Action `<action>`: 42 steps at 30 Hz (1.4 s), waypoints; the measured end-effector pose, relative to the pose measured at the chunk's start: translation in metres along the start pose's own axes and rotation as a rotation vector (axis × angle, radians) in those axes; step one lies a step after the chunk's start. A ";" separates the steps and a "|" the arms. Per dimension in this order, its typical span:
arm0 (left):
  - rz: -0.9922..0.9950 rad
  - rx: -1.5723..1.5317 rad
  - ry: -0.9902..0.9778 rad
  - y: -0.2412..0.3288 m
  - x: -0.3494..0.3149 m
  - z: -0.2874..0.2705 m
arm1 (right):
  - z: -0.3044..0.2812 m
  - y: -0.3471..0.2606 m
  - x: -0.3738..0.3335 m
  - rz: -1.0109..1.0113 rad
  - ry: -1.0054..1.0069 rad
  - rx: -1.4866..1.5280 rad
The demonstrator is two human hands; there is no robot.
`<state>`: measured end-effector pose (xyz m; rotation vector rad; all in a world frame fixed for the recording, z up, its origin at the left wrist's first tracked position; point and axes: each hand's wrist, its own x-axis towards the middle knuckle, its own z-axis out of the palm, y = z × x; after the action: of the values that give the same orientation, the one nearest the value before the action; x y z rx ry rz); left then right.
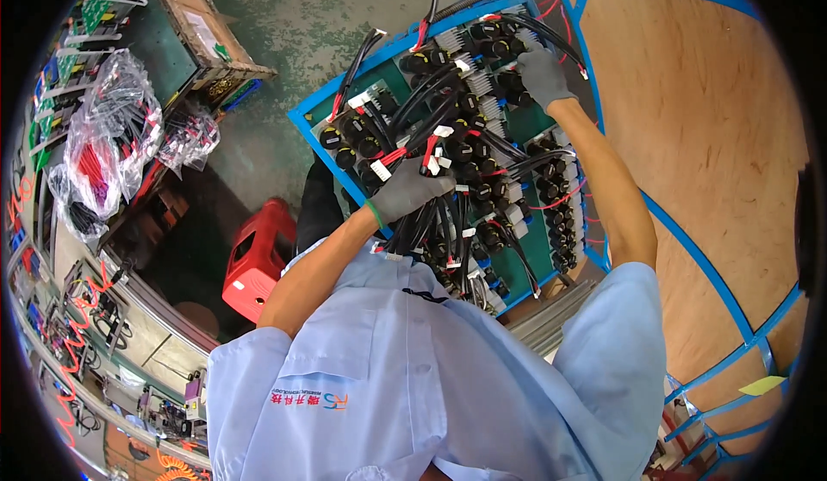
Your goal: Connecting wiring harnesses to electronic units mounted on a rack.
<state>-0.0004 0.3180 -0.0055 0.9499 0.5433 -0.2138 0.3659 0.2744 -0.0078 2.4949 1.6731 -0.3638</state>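
In a grey work glove with a green cuff, my left hand (412, 192) closes on a bundle of black cables (422, 227) with white plugs, near the tray's near left side. My right hand (543, 72), gloved in grey too, reaches to the far right of the tray and grips the edge of a circuit board (508, 89) with silver heat sink fins and black capacitors; its fingertips are partly hidden. Several such boards stand packed in rows on the green-bottomed, blue-framed tray (301, 112). Black and red leads (426, 93) lie across their tops.
A wooden panel (689, 93) in a blue frame stands at the right. On the left are a red plastic stool (263, 257), a wooden-edged bench (194, 16) and a rack with plastic-bagged cables (108, 136). Metal bars (551, 322) lie beside the tray's near right corner.
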 end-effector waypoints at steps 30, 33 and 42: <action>-0.005 0.043 -0.019 0.010 -0.005 0.003 | 0.000 0.011 0.001 -0.059 0.168 -0.212; 0.034 0.041 0.059 0.010 -0.005 0.006 | -0.036 -0.026 0.003 -0.036 0.195 -0.324; 0.071 -0.064 -0.004 -0.013 0.001 -0.004 | -0.057 -0.171 -0.131 0.226 -0.134 0.701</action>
<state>-0.0066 0.3144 -0.0169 0.9050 0.5087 -0.1339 0.1678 0.2356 0.0881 2.9849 1.3449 -1.2386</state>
